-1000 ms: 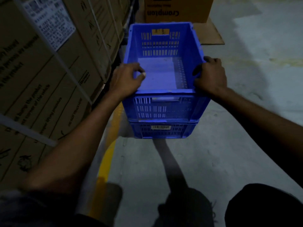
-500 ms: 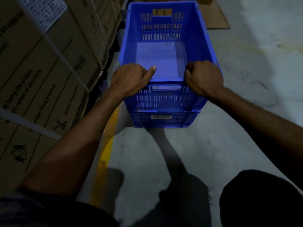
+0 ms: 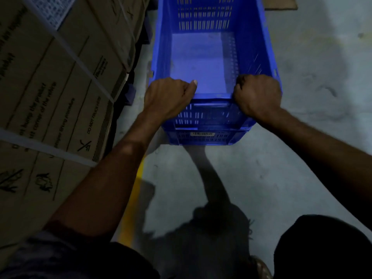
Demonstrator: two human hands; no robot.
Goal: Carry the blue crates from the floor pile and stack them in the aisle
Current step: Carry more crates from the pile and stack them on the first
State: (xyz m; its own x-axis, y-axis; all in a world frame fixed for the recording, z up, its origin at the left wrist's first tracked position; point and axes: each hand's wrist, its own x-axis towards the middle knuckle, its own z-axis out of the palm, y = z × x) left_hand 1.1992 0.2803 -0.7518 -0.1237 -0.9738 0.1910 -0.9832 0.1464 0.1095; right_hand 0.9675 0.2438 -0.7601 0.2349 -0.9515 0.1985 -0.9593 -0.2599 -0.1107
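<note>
An empty blue slotted crate (image 3: 213, 57) sits nested on top of a second blue crate (image 3: 203, 136), which stands on the concrete floor. Only the lower crate's front wall with a white barcode label shows. My left hand (image 3: 167, 97) grips the near rim of the top crate at its left corner, thumb lying along the rim. My right hand (image 3: 258, 95) grips the same near rim at the right corner, fingers curled over the edge.
Strapped cardboard boxes (image 3: 60, 87) on a pallet wall off the left side. A yellow floor line (image 3: 132, 198) runs along them. A flattened cardboard sheet (image 3: 281, 5) lies beyond the crates. Grey concrete floor (image 3: 322, 97) spreads to the right. My legs fill the bottom edge.
Both hands slid from the side rims to the near rim of the top crate. The crates now appear closer and larger as I lean in over them.
</note>
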